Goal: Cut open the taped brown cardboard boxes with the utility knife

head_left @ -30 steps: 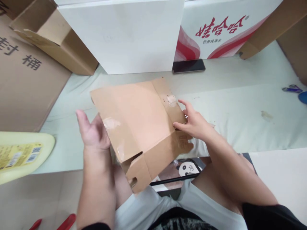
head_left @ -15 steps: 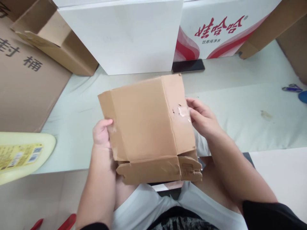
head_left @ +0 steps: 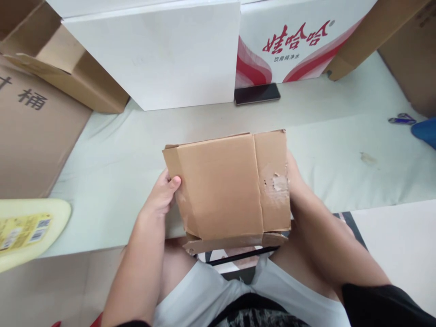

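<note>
The cardboard box [head_left: 221, 186] is in front of you, held above your lap at the near edge of the pale sheet [head_left: 340, 150], with its broad plain face turned up. It carries no print. There is a torn patch of old tape [head_left: 279, 183] on its right panel, and a folded flap shows along its near edge.

Your left hand [head_left: 161, 195] grips the box's left edge, thumb pressed on the top face. Your right hand [head_left: 295, 184] lies against the right side. Its fingers are hidden behind the panel, so you cannot tell whether they are curled around it.

Beyond the box, a dark phone [head_left: 257, 93] lies flat on the sheet. Behind it stand a plain white box [head_left: 153, 54] and, to its right, a white carton [head_left: 293, 41] with red swirls and red characters 娃哈哈, upside down from where you sit. The smaller line beneath them reads 饮用纯净水.

At far left is an open brown box [head_left: 64, 68], and a large brown carton [head_left: 34, 136] printed with 桶. At near left a yellow container [head_left: 27, 231] bears a label with barcodes, too small to read.
</note>
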`<state>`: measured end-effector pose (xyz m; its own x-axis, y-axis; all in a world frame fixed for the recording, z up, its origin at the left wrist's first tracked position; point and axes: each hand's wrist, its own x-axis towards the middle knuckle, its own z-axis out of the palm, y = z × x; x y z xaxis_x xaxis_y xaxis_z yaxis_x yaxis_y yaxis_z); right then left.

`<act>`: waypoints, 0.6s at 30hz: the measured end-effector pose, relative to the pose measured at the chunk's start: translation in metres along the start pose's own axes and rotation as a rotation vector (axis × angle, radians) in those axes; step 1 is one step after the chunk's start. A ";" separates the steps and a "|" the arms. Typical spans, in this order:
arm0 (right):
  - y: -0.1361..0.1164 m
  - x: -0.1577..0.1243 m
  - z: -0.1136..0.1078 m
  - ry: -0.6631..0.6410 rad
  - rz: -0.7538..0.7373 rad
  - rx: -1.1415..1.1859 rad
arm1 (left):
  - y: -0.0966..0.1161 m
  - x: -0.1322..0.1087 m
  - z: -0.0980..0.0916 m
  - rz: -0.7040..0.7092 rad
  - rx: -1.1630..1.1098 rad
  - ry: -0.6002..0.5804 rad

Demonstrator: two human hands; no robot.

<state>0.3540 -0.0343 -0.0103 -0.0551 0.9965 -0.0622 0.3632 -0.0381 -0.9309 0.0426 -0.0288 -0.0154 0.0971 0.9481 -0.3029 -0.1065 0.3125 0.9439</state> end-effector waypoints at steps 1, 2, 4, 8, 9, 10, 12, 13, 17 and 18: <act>0.000 0.000 -0.001 0.024 0.014 0.039 | 0.000 0.000 0.001 -0.003 0.000 -0.010; -0.001 0.000 -0.002 0.051 0.029 0.092 | 0.000 0.000 0.002 -0.008 -0.002 -0.006; -0.005 -0.001 -0.004 0.089 0.084 0.212 | 0.000 0.000 0.005 -0.018 -0.015 0.022; -0.011 0.000 -0.002 0.153 0.330 0.432 | 0.002 0.000 0.011 -0.043 -0.023 0.107; -0.012 0.001 0.000 0.158 0.377 0.499 | 0.002 0.000 0.011 -0.039 -0.021 0.136; -0.012 0.003 0.001 0.149 0.400 0.577 | 0.002 0.001 0.011 -0.025 -0.023 0.172; -0.014 0.005 0.003 0.054 0.398 0.723 | 0.001 0.004 0.007 0.050 -0.047 0.285; -0.015 0.005 0.003 -0.023 0.387 0.776 | 0.000 0.007 0.004 0.106 -0.068 0.357; -0.016 0.002 0.000 -0.315 0.312 0.776 | -0.004 0.019 -0.018 0.274 -0.138 0.567; -0.015 0.001 -0.001 -0.353 0.278 0.764 | -0.005 0.022 -0.023 0.285 -0.141 0.587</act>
<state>0.3495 -0.0328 0.0038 -0.3868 0.8678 -0.3119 -0.3069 -0.4401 -0.8439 0.0222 -0.0078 -0.0295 -0.5046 0.8572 -0.1034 -0.1809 0.0122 0.9834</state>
